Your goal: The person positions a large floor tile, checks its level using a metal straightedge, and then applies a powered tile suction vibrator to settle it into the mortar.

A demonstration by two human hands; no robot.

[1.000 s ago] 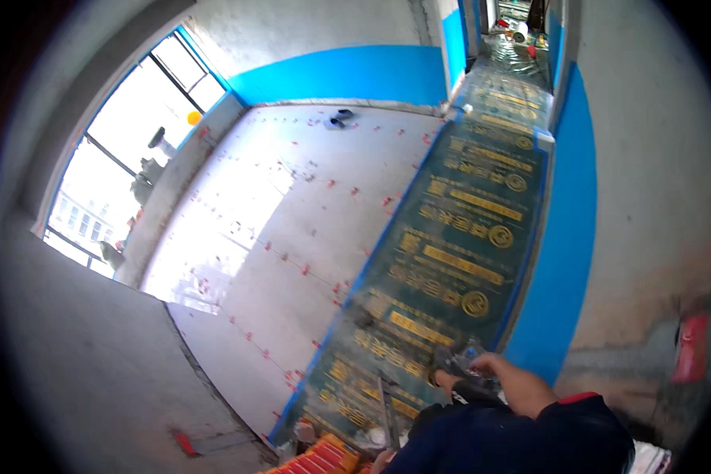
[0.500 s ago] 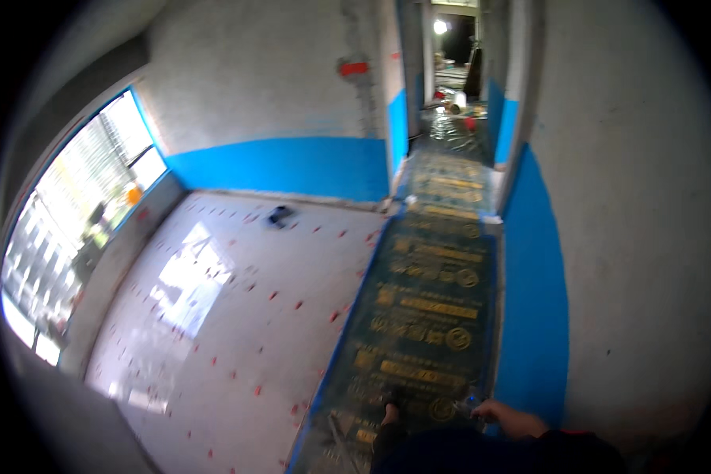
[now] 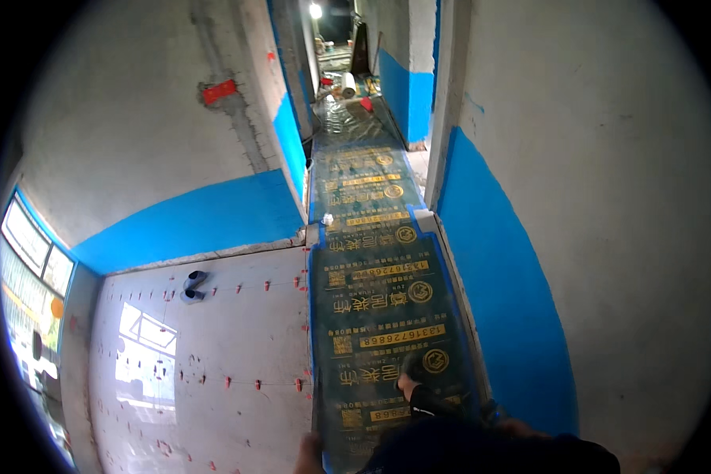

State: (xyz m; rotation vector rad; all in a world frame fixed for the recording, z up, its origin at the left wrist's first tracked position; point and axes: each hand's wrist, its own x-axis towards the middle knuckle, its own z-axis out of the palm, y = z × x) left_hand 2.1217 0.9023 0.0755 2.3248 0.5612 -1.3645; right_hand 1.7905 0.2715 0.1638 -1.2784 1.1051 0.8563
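My left hand (image 3: 309, 453) shows only in part at the lower edge, beside the green printed floor covering (image 3: 371, 292). Its fingers are too blurred and cut off to read. My right hand (image 3: 520, 429) is low on the right, near the foot of the blue-banded wall. It is closed around a small dark object with a bluish glint (image 3: 492, 412), whose kind I cannot make out. Between the hands, my bare ankle (image 3: 405, 384) and dark trouser leg (image 3: 430, 401) show over the covering.
Pale floor tiles (image 3: 237, 332) with rows of red clips (image 3: 258, 385) lie to the left. A pair of dark, shoe-like things (image 3: 193, 286) rests on them. Ahead, a doorway leads to plastic sheeting (image 3: 347, 122), a white roll (image 3: 348, 85) and a red object (image 3: 366, 104). A window (image 3: 35, 253) stands far left.
The view has swung right and moved forward along the covering, so the doorway sits farther left. My left hand has come into view. My right hand is now lower in the picture.
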